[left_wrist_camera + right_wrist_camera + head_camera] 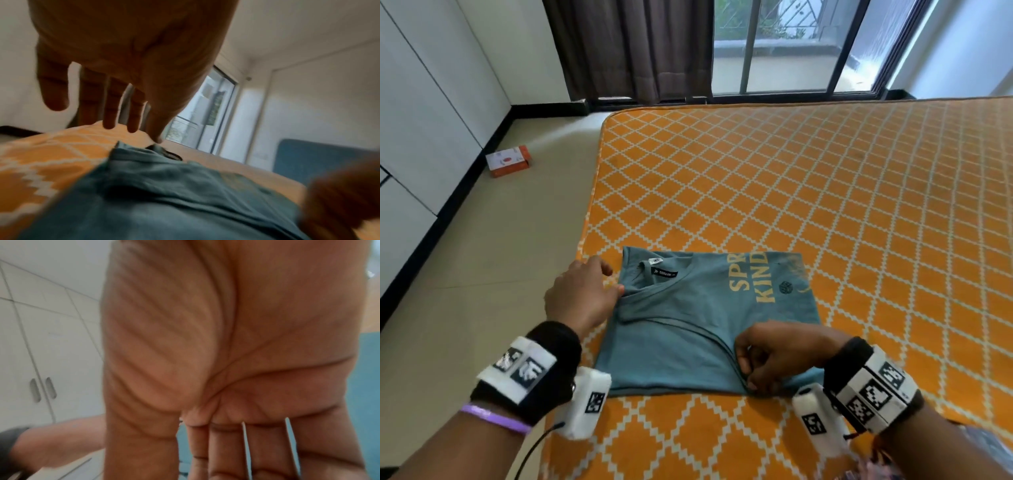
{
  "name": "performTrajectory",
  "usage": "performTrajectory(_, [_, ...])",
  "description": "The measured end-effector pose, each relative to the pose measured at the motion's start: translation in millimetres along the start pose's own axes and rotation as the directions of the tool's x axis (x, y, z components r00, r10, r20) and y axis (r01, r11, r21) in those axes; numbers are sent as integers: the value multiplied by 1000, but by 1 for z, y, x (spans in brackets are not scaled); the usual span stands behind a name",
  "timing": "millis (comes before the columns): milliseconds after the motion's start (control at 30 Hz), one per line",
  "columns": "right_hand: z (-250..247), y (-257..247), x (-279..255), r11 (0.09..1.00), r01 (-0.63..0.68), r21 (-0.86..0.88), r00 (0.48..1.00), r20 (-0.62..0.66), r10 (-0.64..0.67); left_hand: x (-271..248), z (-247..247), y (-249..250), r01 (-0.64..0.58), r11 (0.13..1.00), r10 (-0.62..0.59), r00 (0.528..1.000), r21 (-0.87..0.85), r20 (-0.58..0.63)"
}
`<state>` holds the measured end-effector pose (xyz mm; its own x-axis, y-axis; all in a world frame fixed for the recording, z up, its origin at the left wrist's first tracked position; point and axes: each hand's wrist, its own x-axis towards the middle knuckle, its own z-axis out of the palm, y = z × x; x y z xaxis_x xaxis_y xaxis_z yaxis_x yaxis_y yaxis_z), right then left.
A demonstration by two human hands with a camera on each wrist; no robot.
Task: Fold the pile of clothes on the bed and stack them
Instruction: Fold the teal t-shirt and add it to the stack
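Daylit window [791, 48], brown curtain [630, 48], white wardrobes [424, 102], beige tiled floor [482, 274].

An orange box [508, 161] lies on the floor [482, 260] at ten o'clock; curtain [630, 48] and window [791, 44] at twelve; cupboards [421, 113] at nine.

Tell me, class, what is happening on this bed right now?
A person is folding a teal T-shirt on an orange patterned bed. The shirt lies flat and already partly folded, collar towards the left. The left hand is open, fingers spread, its fingertips touching the shirt's edge by the collar. The right hand pinches the near folded edge of the shirt. No finished stack shows in these views. A small orange and white box lies on the floor beside the bed.
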<state>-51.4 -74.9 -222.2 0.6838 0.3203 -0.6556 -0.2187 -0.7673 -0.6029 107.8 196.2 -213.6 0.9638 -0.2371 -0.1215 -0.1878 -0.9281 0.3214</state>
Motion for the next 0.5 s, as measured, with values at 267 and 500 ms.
performTrajectory(267, [-1,20,-11,875,-11,483,882,-408,236,-75,66,67,-510,848,442,829,140,341])
performTrajectory(500, [14,63,-52,717,-394,575,572,-458,681,-61,83,56,-444,883,349,837,152,421])
